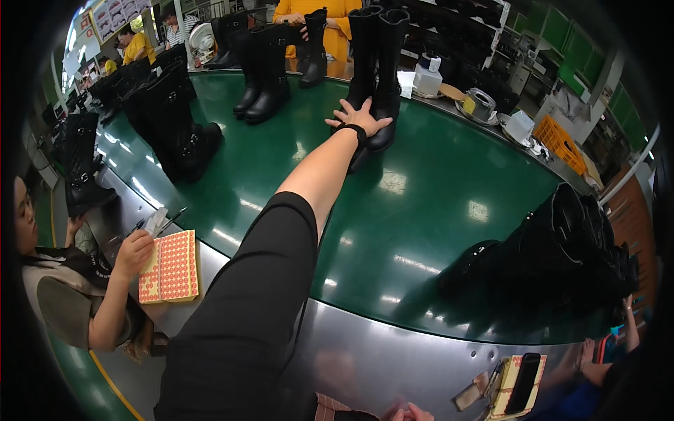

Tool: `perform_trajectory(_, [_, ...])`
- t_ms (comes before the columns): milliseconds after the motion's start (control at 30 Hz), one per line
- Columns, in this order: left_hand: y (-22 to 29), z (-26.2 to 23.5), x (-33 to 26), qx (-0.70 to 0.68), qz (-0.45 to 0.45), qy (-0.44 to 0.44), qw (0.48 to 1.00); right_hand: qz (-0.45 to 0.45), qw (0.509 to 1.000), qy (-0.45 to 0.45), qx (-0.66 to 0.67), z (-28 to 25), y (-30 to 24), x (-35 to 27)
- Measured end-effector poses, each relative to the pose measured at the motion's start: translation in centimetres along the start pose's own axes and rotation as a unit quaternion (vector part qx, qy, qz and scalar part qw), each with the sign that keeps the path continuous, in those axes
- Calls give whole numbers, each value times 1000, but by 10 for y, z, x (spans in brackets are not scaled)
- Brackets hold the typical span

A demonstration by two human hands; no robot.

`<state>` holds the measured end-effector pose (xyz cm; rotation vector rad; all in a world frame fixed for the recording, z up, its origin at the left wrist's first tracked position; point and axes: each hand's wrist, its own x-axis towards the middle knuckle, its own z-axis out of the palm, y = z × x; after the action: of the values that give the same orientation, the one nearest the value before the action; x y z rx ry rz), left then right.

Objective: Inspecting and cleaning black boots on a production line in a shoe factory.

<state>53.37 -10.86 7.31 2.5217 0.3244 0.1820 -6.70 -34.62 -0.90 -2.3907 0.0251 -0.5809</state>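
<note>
My left hand [361,121] is stretched far across the green table, its fingers spread wide and a black band on the wrist. It is in front of the feet of a pair of tall black buckled boots [387,56] standing upright; whether the palm touches them I cannot tell. Only part of my right hand [411,412] shows at the lower edge, and whether it holds anything is hidden. Nearest to it, on the steel edge, lie a black phone [524,382] and a sheet of red-dotted stickers [503,393].
More black boots stand on the green surface [435,217]: a pair [263,77] at the far left, others [172,119] nearer left, a cluster [554,245] at right. A co-worker's hand [133,251] is by a sticker stack [172,266]. An orange crate [560,144] sits back right.
</note>
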Motion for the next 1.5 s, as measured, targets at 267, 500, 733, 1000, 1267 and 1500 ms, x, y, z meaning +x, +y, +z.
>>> perform_trajectory(267, [-64, 98, 39, 191, 160, -3, 968, -7, 999, -42, -14, 5, -1, 18])
perform_trajectory(500, [-36, 47, -25, 311, 194, -218, 905, 18, 1000, 13, -9, 4, -3, 15])
perform_trajectory(733, [-5, -34, -190, 217, 413, -357, 809, 38, 996, 33, -68, 9, 0, 4])
perform_trajectory(1000, [105, -114, -324, -60, 647, 121, 751, 22, 997, 65, -27, 8, 3, -1])
perform_trajectory(1267, [197, -64, -325, 95, 523, 79, 843, -17, 994, 111, -16, 8, 8, -3])
perform_trajectory(1500, [271, -26, -328, 100, 465, 166, 864, -31, 997, 74, -17, 1, 7, -5])
